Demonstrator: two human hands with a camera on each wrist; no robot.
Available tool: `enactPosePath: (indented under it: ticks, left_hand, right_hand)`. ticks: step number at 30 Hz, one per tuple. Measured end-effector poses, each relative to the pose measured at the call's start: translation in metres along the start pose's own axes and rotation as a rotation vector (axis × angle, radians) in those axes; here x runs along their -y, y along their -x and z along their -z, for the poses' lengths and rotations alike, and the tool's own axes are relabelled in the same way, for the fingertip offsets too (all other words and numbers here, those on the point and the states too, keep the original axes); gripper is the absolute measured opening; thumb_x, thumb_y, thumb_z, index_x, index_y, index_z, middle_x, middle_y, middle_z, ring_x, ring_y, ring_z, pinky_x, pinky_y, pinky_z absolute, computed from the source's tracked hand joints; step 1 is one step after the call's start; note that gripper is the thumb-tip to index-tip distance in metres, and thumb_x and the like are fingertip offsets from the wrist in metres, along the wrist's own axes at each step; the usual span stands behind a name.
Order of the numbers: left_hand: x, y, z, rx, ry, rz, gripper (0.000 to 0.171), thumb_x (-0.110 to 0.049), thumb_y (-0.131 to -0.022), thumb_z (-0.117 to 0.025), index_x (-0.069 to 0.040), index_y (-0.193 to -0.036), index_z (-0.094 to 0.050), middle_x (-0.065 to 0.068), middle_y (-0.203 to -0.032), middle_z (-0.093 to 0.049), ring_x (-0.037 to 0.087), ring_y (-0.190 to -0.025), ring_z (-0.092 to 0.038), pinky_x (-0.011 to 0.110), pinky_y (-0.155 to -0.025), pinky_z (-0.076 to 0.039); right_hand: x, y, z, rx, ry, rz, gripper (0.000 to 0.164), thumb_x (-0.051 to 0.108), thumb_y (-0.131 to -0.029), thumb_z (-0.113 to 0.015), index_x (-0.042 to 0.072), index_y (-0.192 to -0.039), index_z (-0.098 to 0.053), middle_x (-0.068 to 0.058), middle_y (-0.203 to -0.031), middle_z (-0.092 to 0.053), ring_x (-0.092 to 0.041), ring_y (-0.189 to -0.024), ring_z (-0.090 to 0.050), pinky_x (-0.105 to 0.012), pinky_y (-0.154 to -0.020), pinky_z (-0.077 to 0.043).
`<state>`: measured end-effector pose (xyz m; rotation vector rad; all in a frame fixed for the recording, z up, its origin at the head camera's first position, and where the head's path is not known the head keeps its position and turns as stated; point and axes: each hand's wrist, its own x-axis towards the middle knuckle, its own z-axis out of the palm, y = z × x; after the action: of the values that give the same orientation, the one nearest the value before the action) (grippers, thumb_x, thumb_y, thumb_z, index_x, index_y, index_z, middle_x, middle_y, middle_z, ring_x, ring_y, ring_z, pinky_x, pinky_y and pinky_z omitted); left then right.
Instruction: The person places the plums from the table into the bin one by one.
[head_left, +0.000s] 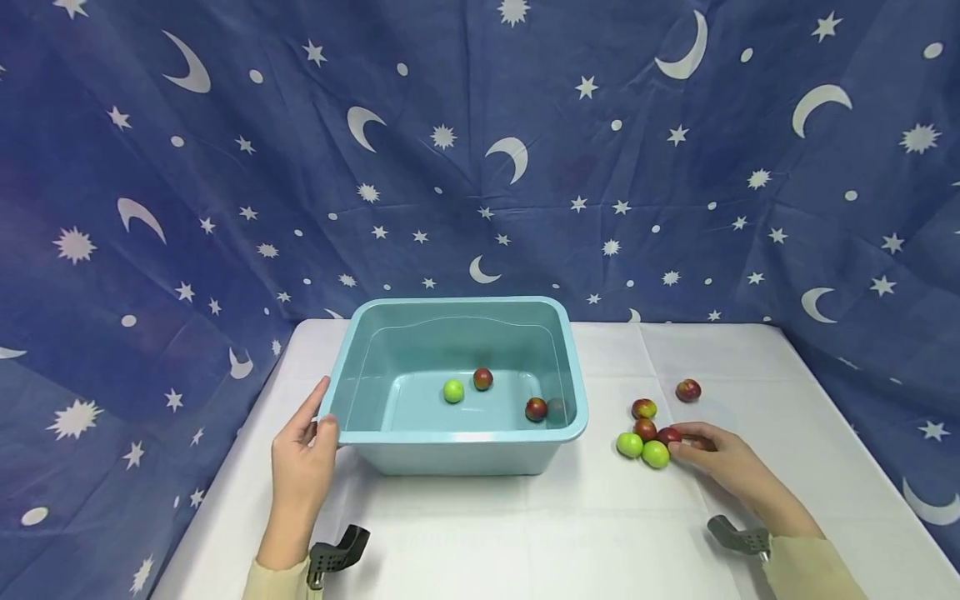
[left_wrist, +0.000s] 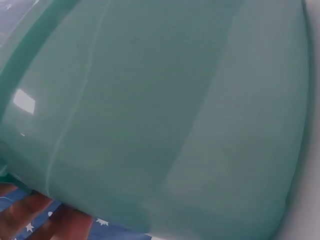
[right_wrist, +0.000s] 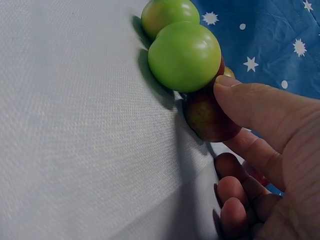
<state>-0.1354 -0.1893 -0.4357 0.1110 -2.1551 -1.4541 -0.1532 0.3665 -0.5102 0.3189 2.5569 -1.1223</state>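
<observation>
A light blue plastic tub (head_left: 457, 458) stands on the white-covered table. My left hand (head_left: 303, 458) holds it by its front left corner, thumb at the rim and fingers below it, partly hidden. Inside lie a green plum (head_left: 453, 391) and two dark red plums, one near the middle (head_left: 483, 379), one by the right wall (head_left: 536, 409). To the tub's right, my right hand (head_left: 731, 471) pinches a dark red plum (right_wrist: 207, 117) between thumb and index finger, low at the cloth. Two green plums (right_wrist: 184, 56) sit right beside it, with two reddish ones behind.
A single red plum (head_left: 687, 390) lies apart, beyond my right hand. Behind the table hangs a blue curtain (head_left: 450, 208) with moons and stars. White cloth (head_left: 600, 533) stretches in front of the tub.
</observation>
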Motion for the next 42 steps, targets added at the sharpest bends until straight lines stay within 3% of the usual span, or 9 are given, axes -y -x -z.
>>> enactPosePath:
  ticks: [7, 16, 19, 23, 25, 28, 32, 38, 42]
  left_hand:
    - [0.006, -0.002, 0.001, 0.023, 0.005, 0.018, 0.049, -0.003, -0.093, -0.049, -0.027, -0.135, -0.060, 0.003, -0.132, -0.058, 0.006, -0.097, -0.060, 0.013, -0.066, -0.048]
    - [0.007, -0.009, 0.002, 0.105, 0.014, -0.023, 0.050, -0.003, -0.095, -0.047, -0.026, -0.138, -0.057, 0.004, -0.132, -0.057, 0.007, -0.097, -0.061, 0.014, -0.070, -0.046]
    - [0.006, -0.010, 0.003, 0.144, 0.040, -0.019, 0.048, -0.004, -0.097, -0.048, -0.024, -0.140, -0.054, 0.003, -0.138, -0.052, 0.013, -0.109, -0.058, 0.014, -0.079, -0.046]
    - [0.007, -0.010, 0.004, 0.189, 0.095, -0.013, 0.045, -0.007, -0.100, -0.048, -0.020, -0.142, -0.052, 0.002, -0.146, -0.044, 0.018, -0.130, -0.043, 0.013, -0.093, -0.040]
    - [0.008, -0.011, 0.004, 0.200, 0.120, -0.020, 0.044, -0.007, -0.100, -0.049, -0.019, -0.142, -0.051, 0.001, -0.147, -0.042, 0.019, -0.134, -0.038, 0.014, -0.097, -0.038]
    - [0.009, -0.011, 0.003, 0.205, 0.136, -0.032, 0.044, -0.009, -0.101, -0.049, -0.019, -0.143, -0.050, -0.001, -0.148, -0.042, 0.019, -0.135, -0.038, 0.015, -0.098, -0.038]
    - [0.009, -0.008, 0.003, 0.202, 0.128, -0.039, 0.044, -0.009, -0.101, -0.048, -0.020, -0.144, -0.049, 0.000, -0.148, -0.041, 0.019, -0.132, -0.042, 0.014, -0.093, -0.041]
    - [0.007, -0.007, 0.004, 0.202, 0.126, -0.024, 0.045, -0.008, -0.101, -0.046, -0.019, -0.145, -0.048, 0.003, -0.149, -0.040, 0.017, -0.123, -0.050, 0.015, -0.083, -0.048]
    - [0.005, -0.007, 0.003, 0.212, 0.148, -0.025, 0.044, -0.009, -0.102, -0.047, -0.018, -0.145, -0.047, 0.004, -0.149, -0.040, 0.020, -0.122, -0.050, 0.017, -0.083, -0.049]
  right_hand:
    - [0.000, -0.004, 0.000, -0.008, 0.000, 0.019, 0.084, 0.069, -0.078, -0.063, 0.012, -0.139, -0.050, -0.014, -0.123, -0.053, -0.032, -0.110, -0.046, -0.052, -0.089, -0.042]
    - [-0.004, -0.003, 0.002, -0.033, -0.024, 0.036, 0.083, 0.068, -0.081, -0.061, 0.009, -0.139, -0.049, -0.013, -0.122, -0.055, -0.031, -0.111, -0.049, -0.052, -0.089, -0.042]
    - [-0.005, -0.005, 0.002, -0.051, -0.049, 0.044, 0.083, 0.067, -0.082, -0.060, 0.007, -0.138, -0.048, -0.013, -0.122, -0.057, -0.032, -0.114, -0.050, -0.053, -0.092, -0.043]
    - [-0.004, -0.005, 0.004, -0.053, -0.071, 0.040, 0.084, 0.067, -0.082, -0.060, 0.005, -0.138, -0.048, -0.017, -0.125, -0.057, -0.035, -0.118, -0.049, -0.055, -0.095, -0.041]
    - [-0.003, -0.005, 0.006, -0.050, -0.056, 0.027, 0.084, 0.068, -0.083, -0.059, 0.005, -0.137, -0.047, -0.019, -0.127, -0.056, -0.037, -0.118, -0.049, -0.055, -0.093, -0.043]
    - [0.001, -0.004, 0.012, -0.041, -0.043, 0.017, 0.084, 0.067, -0.084, -0.058, 0.004, -0.138, -0.045, -0.019, -0.125, -0.057, -0.034, -0.110, -0.053, -0.047, -0.083, -0.048]
    - [0.016, -0.001, 0.024, -0.037, -0.069, 0.050, 0.080, 0.063, -0.088, -0.057, 0.006, -0.142, -0.041, -0.017, -0.121, -0.059, -0.028, -0.100, -0.054, -0.036, -0.073, -0.046]
    - [0.061, 0.005, 0.045, -0.067, -0.113, 0.194, 0.071, 0.055, -0.093, -0.055, 0.003, -0.140, -0.043, -0.019, -0.127, -0.057, -0.032, -0.110, -0.054, -0.044, -0.088, -0.047]
    - [0.094, 0.006, 0.056, -0.090, -0.123, 0.256, 0.069, 0.053, -0.094, -0.055, 0.004, -0.140, -0.044, -0.017, -0.121, -0.059, -0.027, -0.102, -0.057, -0.042, -0.083, -0.046]
